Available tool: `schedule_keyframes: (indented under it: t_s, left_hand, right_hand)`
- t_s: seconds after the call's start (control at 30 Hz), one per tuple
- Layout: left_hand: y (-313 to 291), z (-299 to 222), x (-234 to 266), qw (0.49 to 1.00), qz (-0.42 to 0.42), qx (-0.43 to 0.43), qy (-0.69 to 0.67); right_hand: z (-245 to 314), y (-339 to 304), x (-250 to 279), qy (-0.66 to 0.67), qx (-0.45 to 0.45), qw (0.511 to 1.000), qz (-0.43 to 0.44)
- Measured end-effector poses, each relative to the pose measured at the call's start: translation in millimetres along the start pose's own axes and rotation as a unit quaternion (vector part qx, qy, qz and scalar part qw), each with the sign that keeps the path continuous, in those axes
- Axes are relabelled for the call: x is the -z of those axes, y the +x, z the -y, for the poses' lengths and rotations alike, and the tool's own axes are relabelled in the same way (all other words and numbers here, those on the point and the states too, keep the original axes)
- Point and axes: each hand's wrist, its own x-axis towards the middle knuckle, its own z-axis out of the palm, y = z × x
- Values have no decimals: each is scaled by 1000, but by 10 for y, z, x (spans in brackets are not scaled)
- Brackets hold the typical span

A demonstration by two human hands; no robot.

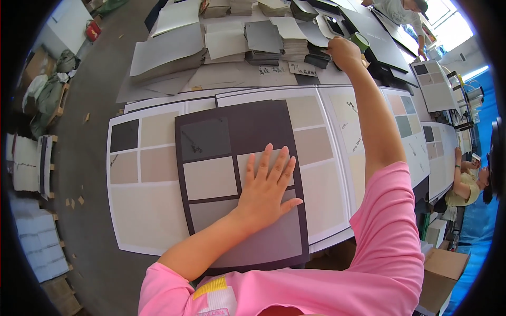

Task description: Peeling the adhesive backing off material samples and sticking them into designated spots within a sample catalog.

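Note:
My left hand (266, 192) lies flat with fingers spread on a dark purple-brown sample board (258, 126). Set into that board are a dark grey square (205, 138), a cream square (211, 178) and a large mauve-grey panel (263, 242); another pale square is partly under my fingers. At the far side, my right hand (346, 52) reaches out with curled fingers by a stack of dark grey sheets (314, 36). Whatever its fingertips hold is hidden. A green tape roll (360, 41) sits just right of that hand.
White sample boards with beige panels (145, 210) lie under and beside the dark one. Stacks of grey and cream sheets (226, 41) line the far side. Co-workers (464, 189) are at the right and far right. A cardboard box (443, 268) stands at lower right, pallets (50, 168) at left.

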Motion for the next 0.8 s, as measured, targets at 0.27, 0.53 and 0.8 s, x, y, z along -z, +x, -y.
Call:
schedule_keyframes:
  t_s: [0.27, 0.53, 0.8]
  left_hand:
    - [45, 71, 78, 994, -29, 5, -108]
    - [117, 270, 619, 663, -216, 7, -717]
    - [-288, -55, 691, 894, -113, 163, -401]
  right_hand:
    - [-107, -187, 479, -36, -95, 961, -256]
    - [1517, -2179, 1444, 820, -178, 502, 212]
    - [1777, -2972, 1652, 730, -197, 651, 61]
